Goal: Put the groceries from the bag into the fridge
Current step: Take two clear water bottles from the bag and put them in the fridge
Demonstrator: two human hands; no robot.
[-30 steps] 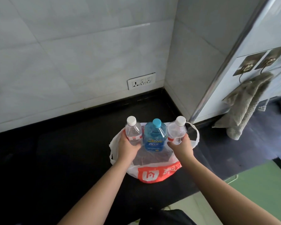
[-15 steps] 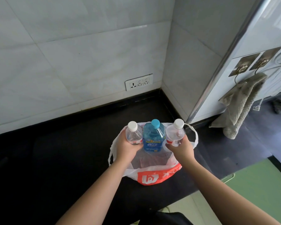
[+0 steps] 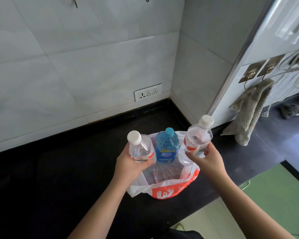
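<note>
A white and orange plastic bag (image 3: 164,193) lies open on the black counter (image 3: 59,178). My left hand (image 3: 129,165) grips a clear water bottle with a white cap (image 3: 140,149), lifted out of the bag and tilted left. My right hand (image 3: 208,157) grips a second clear white-capped bottle (image 3: 198,135), raised above the bag's right side. Between them a blue bottle with a blue cap (image 3: 166,149) stands upright in the bag. The white fridge (image 3: 283,37) rises at the right, its door shut.
Tiled walls meet in a corner behind the bag, with a power socket (image 3: 148,92) low on the back wall. A grey towel (image 3: 248,114) hangs from hooks on the fridge's side. Green floor (image 3: 274,195) shows at the lower right beyond the counter edge.
Both hands have lifted their water bottles up out of the bag and apart, the right one higher. The blue bottle stays in the bag.
</note>
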